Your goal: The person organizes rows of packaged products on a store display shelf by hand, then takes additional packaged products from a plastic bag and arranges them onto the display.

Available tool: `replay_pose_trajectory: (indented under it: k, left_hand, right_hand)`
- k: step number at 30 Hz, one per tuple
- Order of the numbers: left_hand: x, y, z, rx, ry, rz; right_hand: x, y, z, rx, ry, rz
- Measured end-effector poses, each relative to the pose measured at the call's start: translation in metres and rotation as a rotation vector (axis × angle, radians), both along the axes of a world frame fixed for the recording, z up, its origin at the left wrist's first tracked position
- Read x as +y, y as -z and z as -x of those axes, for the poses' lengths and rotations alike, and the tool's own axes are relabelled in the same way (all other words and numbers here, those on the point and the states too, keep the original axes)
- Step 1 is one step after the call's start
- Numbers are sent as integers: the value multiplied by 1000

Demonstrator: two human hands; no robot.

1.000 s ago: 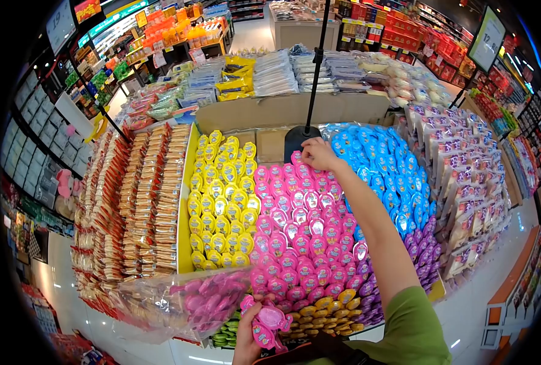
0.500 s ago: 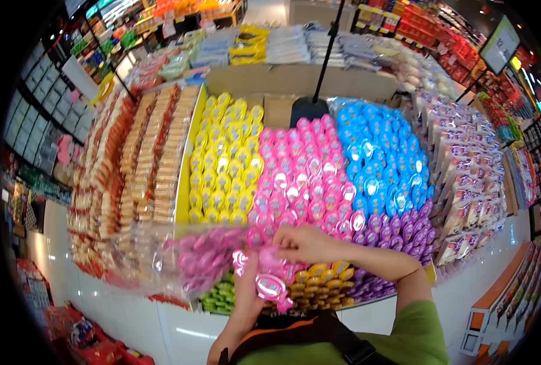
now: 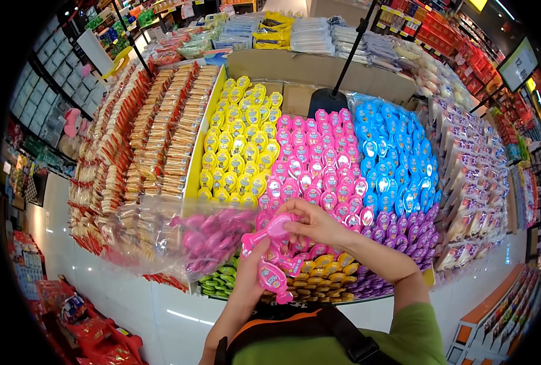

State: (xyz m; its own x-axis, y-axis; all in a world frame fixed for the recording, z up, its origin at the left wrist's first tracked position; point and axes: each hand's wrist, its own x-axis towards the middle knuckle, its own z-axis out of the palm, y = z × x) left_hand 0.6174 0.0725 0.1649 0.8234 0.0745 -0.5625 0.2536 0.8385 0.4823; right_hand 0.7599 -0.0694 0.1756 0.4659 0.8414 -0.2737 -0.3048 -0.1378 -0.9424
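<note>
My left hand [image 3: 250,267] is closed around pink candy-shaped packs, and one pink pack [image 3: 273,277] with an oval label sticks out below its thumb. Between the bent fingers of my right hand [image 3: 312,222] is the round end of another pink pack [image 3: 279,227], whose narrow end reaches to my left hand. A clear plastic bag [image 3: 136,225] lies to the left, with several pink packs [image 3: 218,237] inside. Rows of matching pink packs [image 3: 319,152] fill the middle of the display beyond my hands.
Yellow packs [image 3: 237,143] and blue packs [image 3: 398,152] flank the pink rows. Purple packs [image 3: 398,237], orange-gold packs [image 3: 325,274] and green packs [image 3: 221,281] line the near edge. A black pole [image 3: 349,55] rises from the display. Long wrapped goods [image 3: 155,134] stand in rows at left.
My right hand has moved slightly up, and the pink pack in its fingers now shows more plainly. The camera view has shifted, so the display sits further right.
</note>
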Motion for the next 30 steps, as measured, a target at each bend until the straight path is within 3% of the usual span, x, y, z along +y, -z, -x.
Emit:
replay_pose_trajectory:
  k: [7,10,12,14,17,20,25,28,30]
  left_hand:
    - [2,-31,-7,30,21,95]
    - [7,-20,-6,40,45,125]
    - [8,-17,-6,49,61,102]
    - [5,-24,-4,-2,101,-35]
    - [-4,-34,0,-218,206,-474]
    - [5,-24,-14,108,7,121]
    - [17,4,-18,117,-87,178]
    - [20,15,-19,104,-117,219]
    - [21,18,-20,110,-110,229]
  right_hand:
    - [3,16,-42,183,261,-187]
    - [3,11,-95,-247,357,-156]
    - [4,10,-151,-672,537,19]
    - [7,24,-214,-596,716,-121]
    - [5,56,-303,-762,747,-36]
    - [15,77,-343,-897,705,124]
    - [32,106,-373,-1009,637,176]
    - [32,105,-378,-1035,439,378]
    - [28,136,-399,-912,302,332]
